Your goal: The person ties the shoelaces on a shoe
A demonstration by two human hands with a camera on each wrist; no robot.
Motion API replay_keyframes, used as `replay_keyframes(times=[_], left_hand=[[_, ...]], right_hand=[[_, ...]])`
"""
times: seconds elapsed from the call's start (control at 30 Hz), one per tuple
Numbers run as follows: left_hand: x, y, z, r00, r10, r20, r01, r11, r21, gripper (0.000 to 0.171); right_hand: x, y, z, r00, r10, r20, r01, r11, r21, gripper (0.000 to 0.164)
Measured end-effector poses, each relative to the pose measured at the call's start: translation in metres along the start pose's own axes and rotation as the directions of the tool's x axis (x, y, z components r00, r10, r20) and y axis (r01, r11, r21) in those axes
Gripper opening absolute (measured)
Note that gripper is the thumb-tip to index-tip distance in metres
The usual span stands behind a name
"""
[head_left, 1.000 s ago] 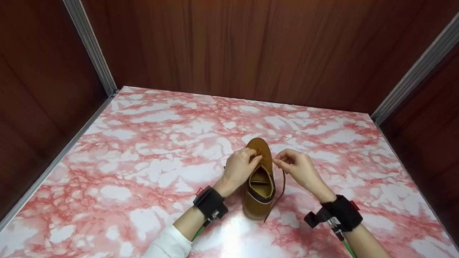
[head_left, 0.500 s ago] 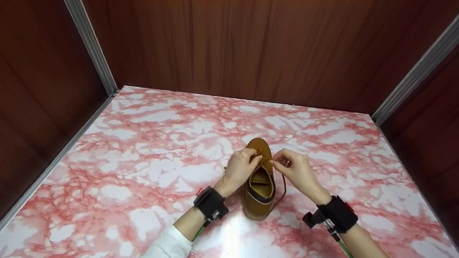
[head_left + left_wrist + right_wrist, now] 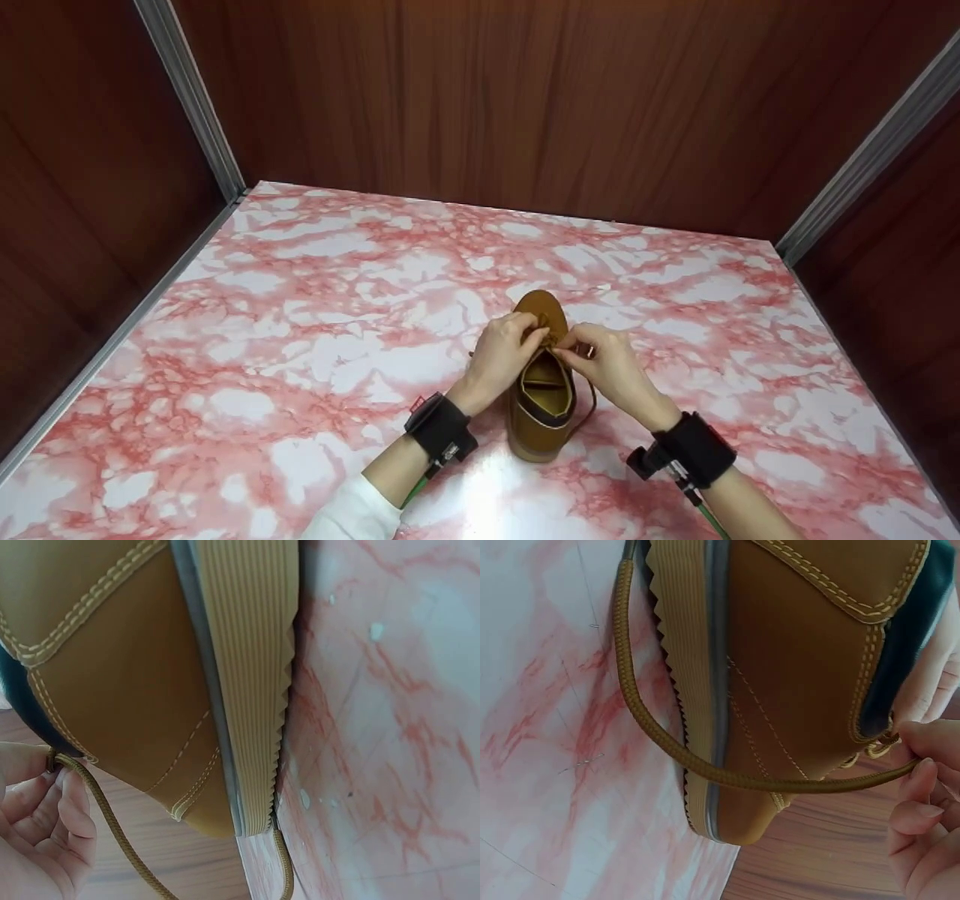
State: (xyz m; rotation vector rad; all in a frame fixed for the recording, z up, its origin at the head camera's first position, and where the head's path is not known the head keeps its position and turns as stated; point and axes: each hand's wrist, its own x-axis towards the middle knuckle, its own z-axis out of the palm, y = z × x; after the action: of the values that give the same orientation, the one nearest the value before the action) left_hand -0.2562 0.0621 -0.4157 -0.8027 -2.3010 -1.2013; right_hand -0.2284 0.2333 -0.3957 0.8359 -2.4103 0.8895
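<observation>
A tan lace-up shoe (image 3: 536,442) stands on its sole with its toe pointing away from me. My left hand (image 3: 499,360) is at the left side of its lacing; in the left wrist view its thumb and fingertip pinch a brown shoelace (image 3: 112,817) at the collar's front edge. From there the lace hangs down in a curve. My right hand (image 3: 611,367) reaches over the lacing from the right, fingertips close to the left ones. In the right wrist view its thumb and forefinger pinch a lace (image 3: 727,778) that loops past the shoe's side. The fingers partly hide the eyelets.
The shoe rests on a red-and-white marbled tabletop (image 3: 337,300). Dark wood-grain panels (image 3: 480,97) rise at the back and both sides, with metal posts (image 3: 195,97) in the corners. Black camera straps (image 3: 441,426) with green cables circle both wrists.
My right hand has moved left and slightly towards me, bringing its pinched lace from beside the shoe to the lacing. The left hand and the shoe have stayed nearly still.
</observation>
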Motion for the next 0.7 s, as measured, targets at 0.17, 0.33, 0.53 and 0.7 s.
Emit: replay_keyframes(times=[0.17, 0.33, 0.53, 0.7], left_hand=[[-0.001, -0.001, 0.000, 1.000, 0.015, -0.006, -0.015, 1.000, -0.007, 0.013], [-0.001, -0.002, 0.001, 1.000, 0.025, -0.006, -0.026, 0.999, -0.030, 0.009], [-0.002, -0.004, 0.002, 0.999, 0.035, -0.008, -0.036, 0.999, -0.040, 0.009], [-0.002, -0.004, 0.002, 0.999, 0.046, -0.015, -0.047, 0.998, -0.048, 0.009]], right_hand=[[0.003, 0.001, 0.004, 0.999, 0.035, 0.000, -0.035, 0.999, 0.004, 0.014], [0.006, 0.003, 0.008, 0.996, 0.085, -0.002, -0.085, 0.996, 0.039, 0.009], [0.009, 0.001, 0.008, 0.983, 0.183, 0.008, -0.183, 0.982, 0.037, 0.002], [0.012, -0.003, 0.009, 0.935, 0.353, 0.032, -0.353, 0.935, 0.027, 0.006]])
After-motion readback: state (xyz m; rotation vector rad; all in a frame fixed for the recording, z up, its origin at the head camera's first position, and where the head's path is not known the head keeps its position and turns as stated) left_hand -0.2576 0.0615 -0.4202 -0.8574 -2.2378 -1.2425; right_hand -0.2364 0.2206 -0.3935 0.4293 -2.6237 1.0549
